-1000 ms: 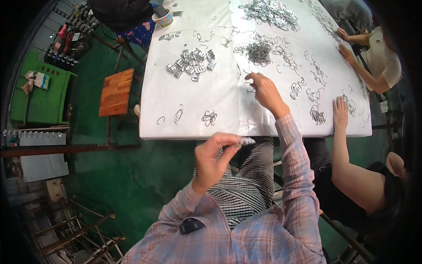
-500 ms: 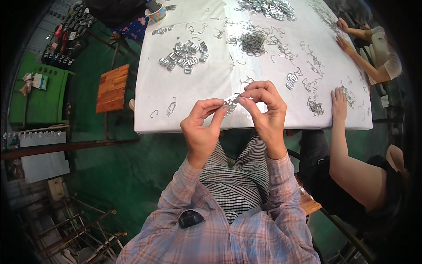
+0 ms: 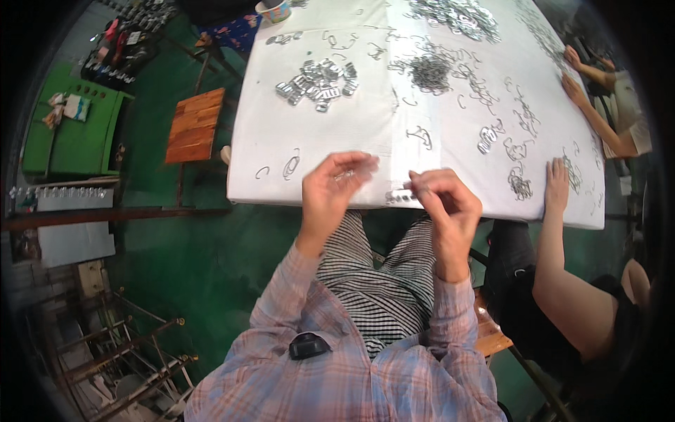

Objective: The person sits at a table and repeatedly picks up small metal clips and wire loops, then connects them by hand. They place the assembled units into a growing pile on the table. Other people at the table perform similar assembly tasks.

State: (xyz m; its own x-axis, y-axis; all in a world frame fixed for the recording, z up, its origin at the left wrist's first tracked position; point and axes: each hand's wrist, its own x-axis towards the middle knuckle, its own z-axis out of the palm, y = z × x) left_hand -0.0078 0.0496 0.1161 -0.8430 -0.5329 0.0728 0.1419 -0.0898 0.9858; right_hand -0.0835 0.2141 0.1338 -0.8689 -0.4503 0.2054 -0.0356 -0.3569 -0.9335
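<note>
My left hand (image 3: 330,193) is raised over the near edge of the white table (image 3: 316,144), its fingers pinching a thin wire clip (image 3: 354,171) that is blurred. My right hand (image 3: 446,204) is a short way to its right, and its fingertips grip a small silver metal piece (image 3: 398,198) at the table edge. The two hands are apart and do not touch. Loose wire hooks (image 3: 290,167) lie on the table just left of my left hand.
A heap of silver buckles (image 3: 320,79) and a tangle of wire parts (image 3: 430,70) lie farther back. Another person's hand (image 3: 557,184) rests flat on the table at the right; a second person's hands (image 3: 578,77) work at the far right. A wooden stool (image 3: 193,125) stands left of the table.
My right hand came back from reaching onto the table and met the left hand in front of me. The hands have since drawn slightly apart at the table edge.
</note>
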